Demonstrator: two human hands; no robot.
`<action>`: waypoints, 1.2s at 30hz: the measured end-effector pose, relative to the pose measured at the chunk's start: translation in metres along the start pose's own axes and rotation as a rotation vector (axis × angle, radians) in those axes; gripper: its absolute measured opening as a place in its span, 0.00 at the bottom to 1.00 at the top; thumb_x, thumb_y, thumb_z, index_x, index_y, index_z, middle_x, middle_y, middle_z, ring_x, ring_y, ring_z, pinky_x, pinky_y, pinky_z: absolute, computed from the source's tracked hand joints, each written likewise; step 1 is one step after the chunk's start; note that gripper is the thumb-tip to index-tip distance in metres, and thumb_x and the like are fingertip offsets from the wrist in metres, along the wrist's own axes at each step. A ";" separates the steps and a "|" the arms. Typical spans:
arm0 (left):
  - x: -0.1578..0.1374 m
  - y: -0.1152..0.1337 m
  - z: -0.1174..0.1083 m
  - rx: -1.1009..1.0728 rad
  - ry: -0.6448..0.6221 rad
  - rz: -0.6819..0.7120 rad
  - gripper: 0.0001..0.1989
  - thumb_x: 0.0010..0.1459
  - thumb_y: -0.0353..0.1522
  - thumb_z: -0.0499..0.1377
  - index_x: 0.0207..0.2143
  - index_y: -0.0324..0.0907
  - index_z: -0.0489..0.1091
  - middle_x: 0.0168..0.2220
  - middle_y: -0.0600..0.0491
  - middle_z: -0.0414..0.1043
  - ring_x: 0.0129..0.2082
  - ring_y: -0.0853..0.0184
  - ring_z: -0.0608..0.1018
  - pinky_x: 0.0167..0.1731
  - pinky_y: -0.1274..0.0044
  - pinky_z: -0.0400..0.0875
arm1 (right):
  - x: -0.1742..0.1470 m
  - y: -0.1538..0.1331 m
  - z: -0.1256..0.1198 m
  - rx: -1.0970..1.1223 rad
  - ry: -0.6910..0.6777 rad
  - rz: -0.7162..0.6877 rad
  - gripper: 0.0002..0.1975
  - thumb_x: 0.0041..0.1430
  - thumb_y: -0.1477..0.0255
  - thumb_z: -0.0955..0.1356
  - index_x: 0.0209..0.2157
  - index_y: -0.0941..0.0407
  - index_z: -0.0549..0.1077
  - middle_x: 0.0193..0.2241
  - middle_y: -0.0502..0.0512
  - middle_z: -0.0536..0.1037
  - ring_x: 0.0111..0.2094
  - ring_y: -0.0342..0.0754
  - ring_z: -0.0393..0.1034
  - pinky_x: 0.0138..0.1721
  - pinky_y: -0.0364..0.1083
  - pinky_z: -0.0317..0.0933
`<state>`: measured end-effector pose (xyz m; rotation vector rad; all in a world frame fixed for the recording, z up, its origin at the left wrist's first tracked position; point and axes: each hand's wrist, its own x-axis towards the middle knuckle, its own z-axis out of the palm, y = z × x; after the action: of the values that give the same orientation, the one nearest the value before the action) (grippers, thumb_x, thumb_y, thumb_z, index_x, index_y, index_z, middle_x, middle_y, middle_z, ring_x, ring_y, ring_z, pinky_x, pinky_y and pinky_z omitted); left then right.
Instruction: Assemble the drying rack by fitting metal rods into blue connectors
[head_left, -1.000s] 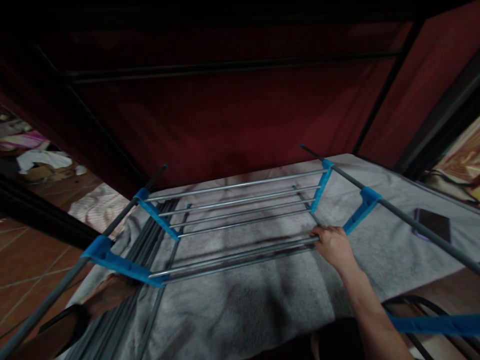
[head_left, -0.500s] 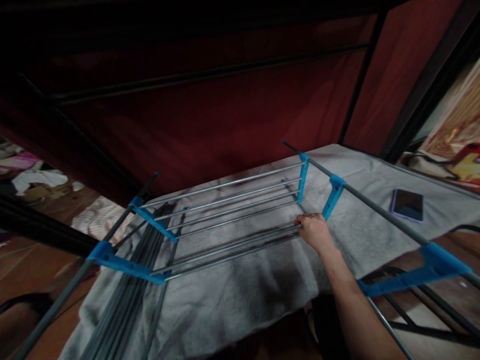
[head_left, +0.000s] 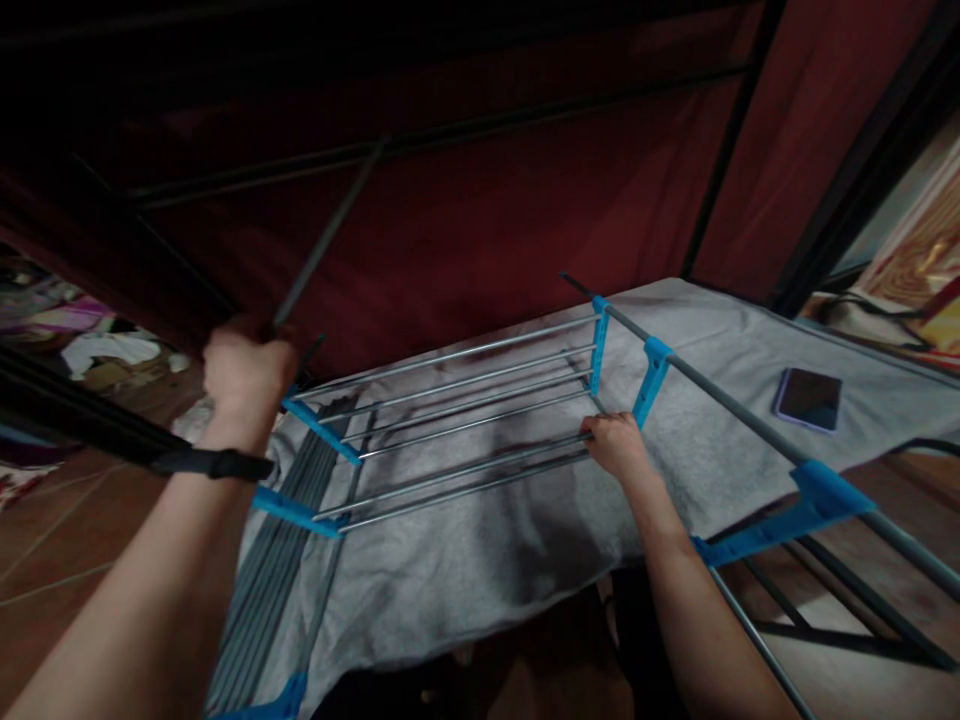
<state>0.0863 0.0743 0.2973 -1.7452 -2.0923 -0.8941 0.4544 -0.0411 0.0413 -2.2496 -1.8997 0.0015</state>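
L hand point(head_left: 251, 378), blurred, has fingers closed round a grey tube point(head_left: 330, 245) angled up toward far side. R hand point(head_left: 619, 445): fingers curled on near right part of the metal-bar rack frame point(head_left: 480, 346), mid-scene on grey blanket point(head_left: 450, 580). Tube prob. light, stiff, a bit slippery; hold approx. mid-length. Frame likely light but wobbly; grip at blue plastic brackets point(head_left: 652, 385).

A plain black band point(head_left: 214, 463) is worn on the left wrist point(head_left: 236, 435), forearms point(head_left: 686, 580) left bare; dark clothing point(head_left: 637, 635) can kinda be seen below, too dim to make out.
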 end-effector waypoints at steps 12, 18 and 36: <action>-0.182 0.011 0.044 0.080 -0.137 0.578 0.16 0.66 0.34 0.49 0.48 0.48 0.74 0.36 0.47 0.77 0.35 0.56 0.76 0.35 0.67 0.62 | -0.001 0.008 -0.008 0.134 -0.068 -0.077 0.19 0.56 0.82 0.63 0.44 0.52 0.79 0.44 0.54 0.83 0.49 0.51 0.74 0.55 0.49 0.55; -0.220 -0.020 0.088 0.026 -0.234 0.528 0.15 0.67 0.33 0.50 0.46 0.46 0.75 0.37 0.47 0.78 0.35 0.57 0.77 0.37 0.68 0.63 | -0.001 0.012 -0.003 0.424 0.123 -0.109 0.28 0.50 0.84 0.62 0.52 0.56 0.74 0.52 0.58 0.78 0.56 0.50 0.71 0.59 0.47 0.60; -0.172 -0.042 0.121 -0.029 -0.250 0.693 0.17 0.69 0.45 0.53 0.36 0.45 0.75 0.34 0.49 0.77 0.37 0.58 0.78 0.38 0.68 0.62 | 0.020 -0.012 -0.005 1.851 0.334 0.321 0.06 0.51 0.68 0.71 0.32 0.51 0.73 0.36 0.53 0.82 0.44 0.51 0.78 0.53 0.54 0.72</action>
<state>0.1075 0.0097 0.0937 -2.4534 -1.3967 -0.5173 0.4467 -0.0204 0.0505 -0.9837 -0.5523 0.9028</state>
